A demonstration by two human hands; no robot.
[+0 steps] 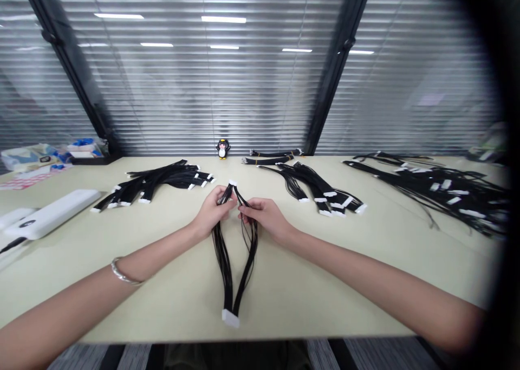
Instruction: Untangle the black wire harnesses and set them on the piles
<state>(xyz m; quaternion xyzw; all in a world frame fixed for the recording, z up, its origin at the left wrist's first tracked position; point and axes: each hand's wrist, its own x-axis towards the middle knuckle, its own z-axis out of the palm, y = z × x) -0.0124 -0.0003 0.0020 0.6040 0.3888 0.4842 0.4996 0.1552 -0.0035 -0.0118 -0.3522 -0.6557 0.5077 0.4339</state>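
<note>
A black wire harness [227,270] lies in front of me, split into two bundles that spread apart in the middle. Its wide white connector [231,317] is at the near end, close to the table edge, and a smaller white connector [232,182] is at the far end. My left hand [216,208] is closed round the left bundle just below the far connector. The right bundle is pinched between the thumb and fingers of my right hand [262,214]. A few thin wires hang loose beside that bundle.
Piles of black harnesses with white connectors lie at back left [162,180], back right [320,186] and far right [439,186]. Tied cable bundles [268,159] and a penguin figure [222,149] stand at the back. A white power bank [57,213] lies left.
</note>
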